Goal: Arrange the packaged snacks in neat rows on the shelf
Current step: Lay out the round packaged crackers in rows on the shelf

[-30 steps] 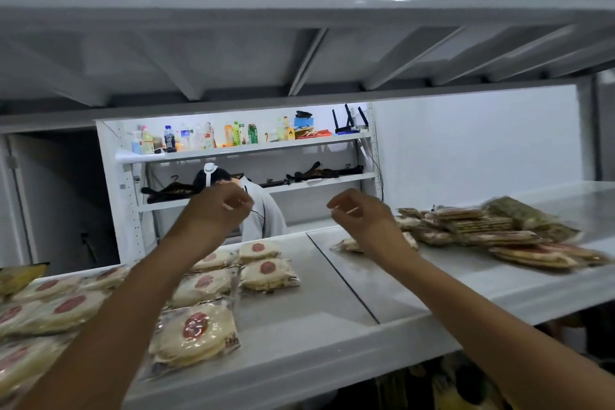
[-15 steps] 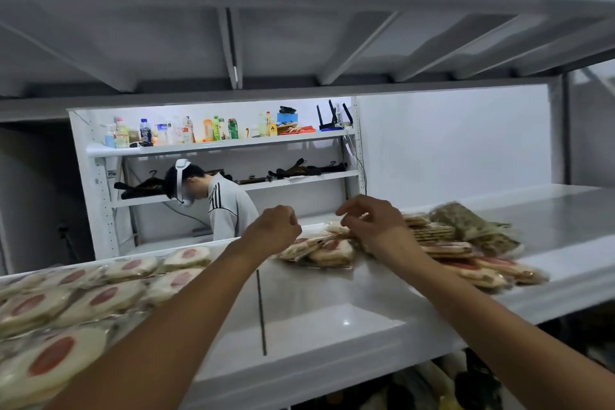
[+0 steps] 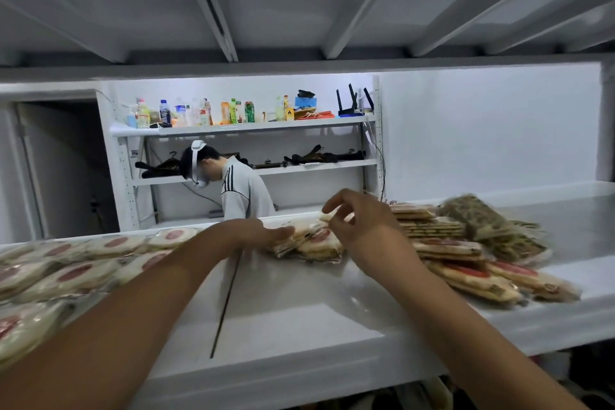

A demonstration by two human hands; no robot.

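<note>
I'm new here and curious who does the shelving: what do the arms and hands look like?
They are a person's, not a machine's. The left forearm and right forearm are bare, with no sleeve in view. The left hand and right hand wear no gloves; no watch, band or ring shows.

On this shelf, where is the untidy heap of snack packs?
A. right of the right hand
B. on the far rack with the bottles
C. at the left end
A: the heap lies to the right of the right hand, while flat rows cover the left end of the shelf.
</note>
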